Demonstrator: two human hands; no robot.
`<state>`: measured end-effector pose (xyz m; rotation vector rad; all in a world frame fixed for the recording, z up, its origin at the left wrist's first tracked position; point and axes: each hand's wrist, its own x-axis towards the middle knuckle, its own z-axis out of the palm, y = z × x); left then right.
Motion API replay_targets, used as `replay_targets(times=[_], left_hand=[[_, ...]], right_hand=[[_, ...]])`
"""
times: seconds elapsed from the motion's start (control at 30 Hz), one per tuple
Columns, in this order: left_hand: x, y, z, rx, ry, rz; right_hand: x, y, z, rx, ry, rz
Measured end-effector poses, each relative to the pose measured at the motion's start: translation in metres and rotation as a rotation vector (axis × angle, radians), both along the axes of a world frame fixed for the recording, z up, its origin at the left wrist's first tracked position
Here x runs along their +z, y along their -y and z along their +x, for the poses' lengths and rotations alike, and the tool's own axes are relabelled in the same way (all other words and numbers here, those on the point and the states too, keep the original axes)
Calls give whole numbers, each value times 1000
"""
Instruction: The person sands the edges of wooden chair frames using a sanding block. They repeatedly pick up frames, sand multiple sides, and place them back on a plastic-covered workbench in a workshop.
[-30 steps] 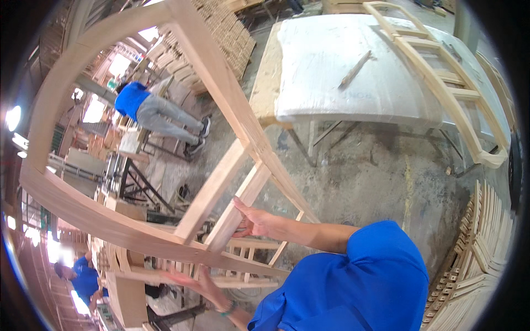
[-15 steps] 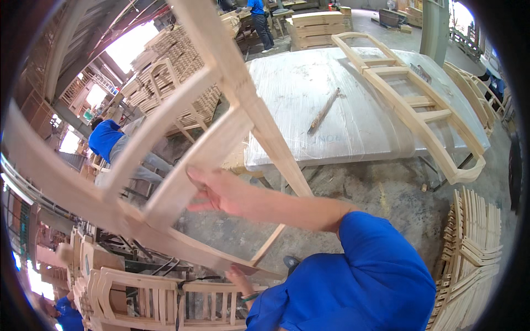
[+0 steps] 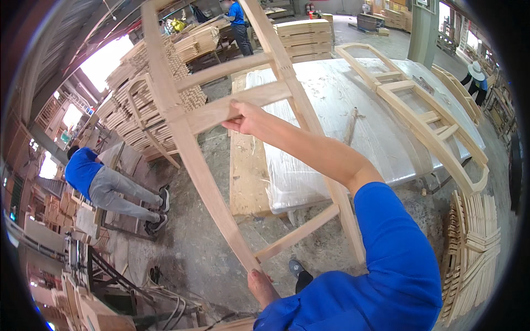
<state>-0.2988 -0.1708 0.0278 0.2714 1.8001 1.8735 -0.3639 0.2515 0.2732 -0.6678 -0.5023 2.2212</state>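
I hold a pale wooden chair-back frame up at a slant, its two long posts joined by several cross rails. My right hand reaches across and pinches the lower edge of the wide rail, thumb on one side and fingers beneath. Down by the near end of the left post, my left hand is wrapped around the wood. Beyond the frame is a plastic-wrapped table. On its right side lies a similar wooden frame, and a thin stick rests nearer its middle.
A co-worker in blue bends over a bench at left. Another person stands at the back, and one in a white hat is far right. Stacked wooden parts stand at lower right. A green-grey pillar rises behind the table.
The held frame has swung from the left toward the middle and stands less tilted. Both hands keep their hold, the right one moving up and rightward. My view has shifted too.
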Motion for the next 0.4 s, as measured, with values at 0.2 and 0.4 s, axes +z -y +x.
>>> replay_targets(times=[0.2, 0.4], left_hand=[[4, -36, -69, -242, 100, -177], [13, -96, -143, -525, 37, -474]], right_hand=[[-109, -116, -18, -118, 106, -251], [-152, -155, -18, 8, 107, -79]])
